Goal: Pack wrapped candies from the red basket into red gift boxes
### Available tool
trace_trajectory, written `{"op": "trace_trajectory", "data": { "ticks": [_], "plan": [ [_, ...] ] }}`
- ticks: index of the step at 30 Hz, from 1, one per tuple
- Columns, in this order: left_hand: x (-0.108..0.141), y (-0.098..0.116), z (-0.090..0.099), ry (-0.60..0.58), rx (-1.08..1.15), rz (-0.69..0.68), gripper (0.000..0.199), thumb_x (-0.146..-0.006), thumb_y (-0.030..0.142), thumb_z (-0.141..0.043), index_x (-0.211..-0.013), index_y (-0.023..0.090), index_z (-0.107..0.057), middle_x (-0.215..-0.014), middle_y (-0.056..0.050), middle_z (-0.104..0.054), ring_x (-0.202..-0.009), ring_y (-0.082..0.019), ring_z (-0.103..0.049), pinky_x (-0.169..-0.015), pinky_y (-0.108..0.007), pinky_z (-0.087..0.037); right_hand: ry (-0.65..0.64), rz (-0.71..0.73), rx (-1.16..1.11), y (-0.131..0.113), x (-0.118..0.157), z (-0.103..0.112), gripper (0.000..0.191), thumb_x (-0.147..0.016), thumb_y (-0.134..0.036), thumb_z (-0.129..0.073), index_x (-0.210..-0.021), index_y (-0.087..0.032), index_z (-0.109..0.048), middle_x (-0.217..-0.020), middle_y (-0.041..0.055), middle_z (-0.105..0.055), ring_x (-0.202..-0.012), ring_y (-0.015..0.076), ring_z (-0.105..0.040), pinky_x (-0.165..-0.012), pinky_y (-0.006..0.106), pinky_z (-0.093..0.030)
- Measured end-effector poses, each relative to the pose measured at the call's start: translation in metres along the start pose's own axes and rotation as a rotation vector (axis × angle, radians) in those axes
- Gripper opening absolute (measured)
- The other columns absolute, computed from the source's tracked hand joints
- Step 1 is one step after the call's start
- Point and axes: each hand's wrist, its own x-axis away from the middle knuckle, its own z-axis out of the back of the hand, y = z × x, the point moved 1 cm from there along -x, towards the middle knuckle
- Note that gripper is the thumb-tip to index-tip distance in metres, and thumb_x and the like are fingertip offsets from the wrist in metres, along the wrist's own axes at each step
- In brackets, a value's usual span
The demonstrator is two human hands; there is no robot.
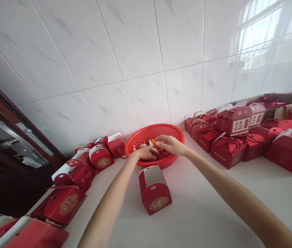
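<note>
A red plastic basket (179, 137) with a mesh wall leans against the tiled wall, holding several small wrapped packets, probably sweets (152, 140), in red, white and orange. Both my hands are inside it. My left hand (147, 152) rests low over the packets near the front rim, fingers stretched and a little apart. My right hand (171, 144) reaches in from the right, its fingers curved over an orange packet, thumb apart; whether it touches the packet is unclear. In front of the basket stands a red gift box (158, 196) with gold print, its top open.
Several red boxes with open tops (101, 157) line the left side of the white table (192, 213). More red boxes with cord handles (228, 151), some stacked, crowd the right. Behind them is a cardboard carton (281, 112) with red ribbons. A dark door (6, 165) with a metal handle is at left.
</note>
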Motion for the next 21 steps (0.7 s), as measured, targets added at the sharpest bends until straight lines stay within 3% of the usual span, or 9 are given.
{"op": "trace_trajectory", "data": {
  "ticks": [4, 8, 11, 15, 21],
  "plan": [
    [0.005, 0.004, 0.000, -0.066, 0.008, 0.021, 0.033, -0.064, 0.022, -0.061, -0.092, 0.026, -0.078, -0.069, 0.003, -0.070, -0.051, -0.014, -0.055, -0.050, -0.024, -0.039, 0.115, -0.179, 0.053, 0.016, -0.025, 0.003, 0.021, -0.091, -0.034, -0.058, -0.097, -0.017, -0.069, -0.082, 0.0030, -0.069, -0.073, 0.0150, -0.061, -0.064, 0.025, -0.047],
    [0.003, 0.007, 0.004, -0.080, 0.000, 0.039, 0.022, -0.058, 0.021, -0.066, -0.077, 0.025, -0.077, -0.063, 0.001, -0.068, -0.052, -0.016, -0.056, -0.051, -0.026, -0.039, 0.116, -0.228, 0.057, 0.025, -0.034, 0.003, 0.014, -0.086, -0.029, -0.063, -0.084, -0.017, -0.069, -0.072, 0.0013, -0.066, -0.065, 0.0133, -0.058, -0.057, 0.023, -0.043],
    [0.000, 0.007, 0.004, -0.041, 0.020, 0.010, 0.018, -0.054, 0.020, -0.070, -0.071, 0.025, -0.074, -0.070, 0.000, -0.071, -0.063, -0.019, -0.062, -0.056, -0.025, -0.043, 0.090, -0.262, 0.049, 0.028, -0.034, 0.003, 0.015, -0.083, -0.031, -0.066, -0.081, -0.016, -0.068, -0.069, 0.0003, -0.064, -0.061, 0.0123, -0.056, -0.053, 0.022, -0.041],
    [-0.001, 0.007, 0.002, 0.076, 0.042, -0.044, 0.017, -0.058, 0.030, -0.076, -0.071, 0.023, -0.069, -0.071, -0.001, -0.068, -0.070, -0.021, -0.062, -0.061, -0.027, -0.045, 0.063, -0.267, 0.023, 0.028, -0.029, 0.003, 0.018, -0.082, -0.034, -0.067, -0.085, -0.016, -0.070, -0.071, 0.0001, -0.065, -0.064, 0.0124, -0.057, -0.055, 0.022, -0.042],
    [-0.001, 0.006, 0.003, 0.372, 0.084, -0.106, 0.037, -0.075, 0.055, -0.068, -0.074, 0.019, -0.059, -0.073, 0.001, -0.058, -0.073, -0.019, -0.053, -0.065, -0.029, -0.040, 0.075, -0.266, -0.026, 0.025, -0.025, 0.003, 0.019, -0.082, -0.033, -0.065, -0.088, -0.015, -0.070, -0.075, 0.0016, -0.068, -0.069, 0.0145, -0.061, -0.061, 0.024, -0.045]
  ]
}}
